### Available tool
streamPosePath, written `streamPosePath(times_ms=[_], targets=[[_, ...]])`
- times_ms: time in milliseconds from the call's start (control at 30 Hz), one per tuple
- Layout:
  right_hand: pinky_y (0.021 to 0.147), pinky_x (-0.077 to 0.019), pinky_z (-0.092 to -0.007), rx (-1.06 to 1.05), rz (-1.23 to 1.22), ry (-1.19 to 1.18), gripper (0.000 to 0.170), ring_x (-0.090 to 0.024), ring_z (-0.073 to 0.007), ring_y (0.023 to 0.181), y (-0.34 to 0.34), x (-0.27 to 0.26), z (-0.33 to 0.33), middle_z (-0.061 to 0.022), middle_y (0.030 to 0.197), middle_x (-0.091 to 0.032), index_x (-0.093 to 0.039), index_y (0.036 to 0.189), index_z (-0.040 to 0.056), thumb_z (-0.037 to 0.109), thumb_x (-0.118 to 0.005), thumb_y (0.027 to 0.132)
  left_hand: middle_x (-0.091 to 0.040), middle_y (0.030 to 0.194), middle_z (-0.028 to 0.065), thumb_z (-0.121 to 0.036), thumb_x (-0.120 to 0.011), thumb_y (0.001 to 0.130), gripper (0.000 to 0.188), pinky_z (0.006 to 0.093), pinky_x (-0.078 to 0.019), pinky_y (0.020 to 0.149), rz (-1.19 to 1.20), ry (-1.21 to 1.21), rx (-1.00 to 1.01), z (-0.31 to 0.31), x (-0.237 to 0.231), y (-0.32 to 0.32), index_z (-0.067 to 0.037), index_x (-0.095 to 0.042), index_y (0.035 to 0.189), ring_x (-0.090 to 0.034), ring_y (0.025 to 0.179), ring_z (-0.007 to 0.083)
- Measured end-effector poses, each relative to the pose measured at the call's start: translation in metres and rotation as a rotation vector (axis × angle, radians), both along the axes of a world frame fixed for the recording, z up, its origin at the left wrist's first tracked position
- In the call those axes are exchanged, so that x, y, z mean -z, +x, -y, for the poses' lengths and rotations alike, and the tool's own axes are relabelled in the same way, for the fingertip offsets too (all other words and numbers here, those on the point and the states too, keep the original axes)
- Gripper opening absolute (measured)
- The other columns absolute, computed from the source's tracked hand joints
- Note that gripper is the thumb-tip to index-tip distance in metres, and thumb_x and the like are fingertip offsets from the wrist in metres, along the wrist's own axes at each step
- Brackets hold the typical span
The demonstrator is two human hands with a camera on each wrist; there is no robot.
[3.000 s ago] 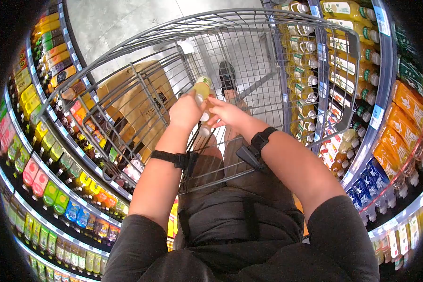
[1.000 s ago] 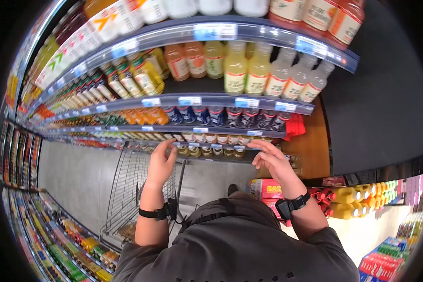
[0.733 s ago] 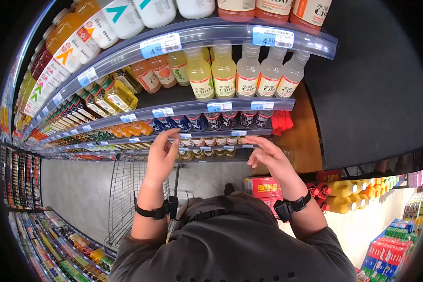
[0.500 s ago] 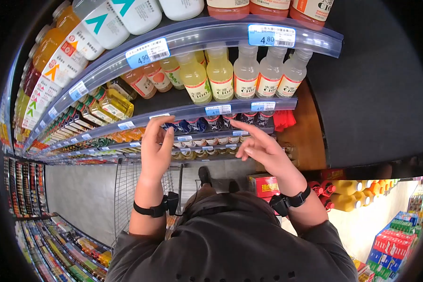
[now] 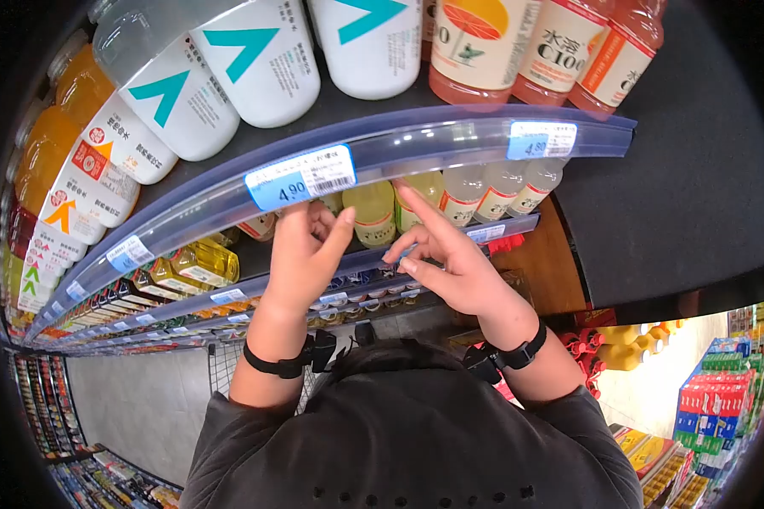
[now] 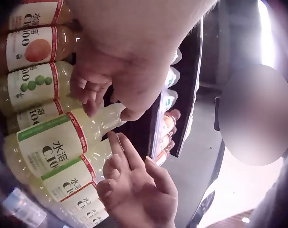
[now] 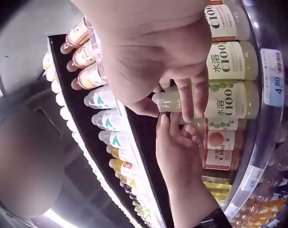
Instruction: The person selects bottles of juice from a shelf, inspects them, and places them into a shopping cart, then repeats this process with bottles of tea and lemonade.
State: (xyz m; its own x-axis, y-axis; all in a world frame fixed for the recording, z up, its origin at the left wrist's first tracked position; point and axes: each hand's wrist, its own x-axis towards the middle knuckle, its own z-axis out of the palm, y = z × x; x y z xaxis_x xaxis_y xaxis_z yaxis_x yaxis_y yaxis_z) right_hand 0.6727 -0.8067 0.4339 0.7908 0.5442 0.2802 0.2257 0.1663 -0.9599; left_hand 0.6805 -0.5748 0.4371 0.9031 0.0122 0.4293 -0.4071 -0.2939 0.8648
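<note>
My left hand reaches in under a shelf edge with bent, parted fingers; that edge covers its fingertips. My right hand is to its right, index finger stretched up and the others loosely bent. Between them stands a pale-yellow bottle. In the left wrist view the left hand has its fingers and thumb close to the bottle's cap, with the right hand opposite. The right wrist view shows the right hand's fingers spread beside the neck of a bottle; whether either hand touches it, I cannot tell.
White bottles and red ones fill the upper shelf. Clear bottles are right of the hands. A wire cart is partly visible at lower left. A black panel borders the shelves.
Both hands have moved from the bottles held over the cart to the shelves, and rise toward the yellow bottles. The upper shelf now appears larger and closer.
</note>
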Motion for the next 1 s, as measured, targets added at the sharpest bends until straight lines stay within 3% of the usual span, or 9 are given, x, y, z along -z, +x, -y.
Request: streamPosePath(times_ms=[133, 233, 433, 500, 533, 667, 767, 900, 1000], targets=[[0.084, -0.0518, -0.03, 0.024, 0.057, 0.0, 0.081, -0.066, -0.0184, 0.104, 0.009, 0.01, -0.01, -0.0103, 0.113, -0.064, -0.017, 0.167, 0.0068, -0.002, -0.059, 0.098, -0.052, 0.072, -0.0018, -0.013, -0.077, 0.094, 0.025, 0.0244, -0.0363, 0.053, -0.045, 0.087, 0.061, -0.004, -0.004, 0.013, 0.002, -0.064, 0.109, -0.043, 0.059, 0.0059], [0.085, -0.0511, -0.03, 0.035, 0.04, -0.045, 0.081, -0.066, -0.018, 0.101, 0.007, 0.006, -0.01, -0.0085, 0.103, -0.065, -0.017, 0.167, 0.0075, -0.001, -0.06, 0.099, -0.05, 0.071, -0.0024, -0.016, -0.079, 0.093, 0.024, 0.0256, -0.0353, 0.053, -0.064, 0.193, 0.057, -0.004, -0.002, 0.023, 0.001, -0.065, 0.102, -0.041, 0.058, 0.0061], [0.085, -0.0519, -0.0305, 0.038, 0.01, -0.06, 0.076, -0.064, -0.0135, 0.09, 0.0, -0.007, 0.002, -0.0064, 0.1, -0.064, -0.028, 0.164, 0.0069, -0.003, -0.06, 0.096, -0.045, 0.063, -0.0047, -0.017, -0.085, 0.086, 0.028, 0.0249, -0.0295, 0.05, -0.036, 0.157, 0.041, 0.003, 0.001, 0.024, 0.0, -0.065, 0.095, -0.037, 0.054, 0.0055], [0.078, -0.0548, -0.0283, -0.007, -0.01, -0.028, 0.074, -0.065, -0.0111, 0.084, -0.003, -0.009, 0.007, -0.0147, 0.149, -0.053, -0.036, 0.162, 0.0097, -0.001, -0.063, 0.094, -0.046, 0.063, -0.0042, -0.016, -0.088, 0.082, 0.031, 0.0246, -0.0281, 0.049, 0.051, 0.119, 0.046, 0.006, -0.002, 0.018, 0.0, -0.066, 0.096, -0.036, 0.053, 0.0049], [0.075, -0.0545, -0.0281, -0.012, -0.036, -0.03, 0.072, -0.064, -0.0102, 0.079, -0.006, -0.009, 0.01, -0.0133, 0.146, -0.057, -0.038, 0.161, 0.0106, 0.0, -0.062, 0.094, -0.049, 0.064, -0.0037, -0.016, -0.091, 0.078, 0.036, 0.0241, -0.0283, 0.049, 0.106, 0.164, 0.05, 0.002, -0.001, 0.018, 0.002, -0.07, 0.101, -0.036, 0.053, 0.0043], [0.072, -0.0525, -0.0269, -0.091, -0.024, -0.042, 0.071, -0.063, -0.0095, 0.077, -0.017, -0.006, 0.02, -0.0094, 0.149, -0.056, -0.04, 0.16, 0.0106, -0.001, -0.062, 0.093, -0.068, 0.085, 0.0064, -0.017, -0.096, 0.066, 0.049, 0.0256, -0.0423, 0.054, 0.646, 0.348, 0.01, 0.011, -0.011, 0.006, 0.0, -0.072, 0.105, -0.054, 0.062, 0.0135], [0.075, -0.0546, -0.0285, -0.162, 0.077, -0.012, 0.07, -0.063, -0.012, 0.076, -0.027, -0.005, 0.027, -0.0115, 0.164, -0.041, -0.043, 0.158, 0.0058, -0.003, -0.058, 0.09, -0.07, 0.095, 0.0149, -0.017, -0.095, 0.066, 0.051, 0.0343, -0.0555, 0.069, 0.699, 0.344, -0.005, 0.015, -0.008, -0.018, -0.001, -0.07, 0.108, -0.067, 0.078, 0.026], [0.08, -0.054, -0.0297, -0.299, 0.007, -0.053, 0.072, -0.063, -0.0117, 0.077, -0.044, -0.001, 0.037, -0.0089, 0.132, -0.066, -0.039, 0.16, 0.0073, 0.001, -0.061, 0.092, -0.067, 0.089, 0.0149, -0.028, -0.09, 0.073, 0.048, 0.035, -0.0522, 0.067, 0.642, 0.294, -0.1, 0.021, -0.008, -0.053, 0.003, -0.066, 0.101, -0.063, 0.074, 0.0266], [0.083, -0.054, -0.0304, -0.332, 0.013, -0.052, 0.073, -0.063, -0.0115, 0.08, -0.051, 0.007, 0.039, -0.0085, 0.122, -0.066, -0.037, 0.162, 0.0072, 0.003, -0.063, 0.094, -0.064, 0.081, 0.0133, -0.033, -0.089, 0.074, 0.048, 0.0331, -0.0478, 0.063, 0.471, 0.269, -0.052, 0.029, -0.013, -0.086, 0.004, -0.066, 0.093, -0.059, 0.069, 0.0239]])
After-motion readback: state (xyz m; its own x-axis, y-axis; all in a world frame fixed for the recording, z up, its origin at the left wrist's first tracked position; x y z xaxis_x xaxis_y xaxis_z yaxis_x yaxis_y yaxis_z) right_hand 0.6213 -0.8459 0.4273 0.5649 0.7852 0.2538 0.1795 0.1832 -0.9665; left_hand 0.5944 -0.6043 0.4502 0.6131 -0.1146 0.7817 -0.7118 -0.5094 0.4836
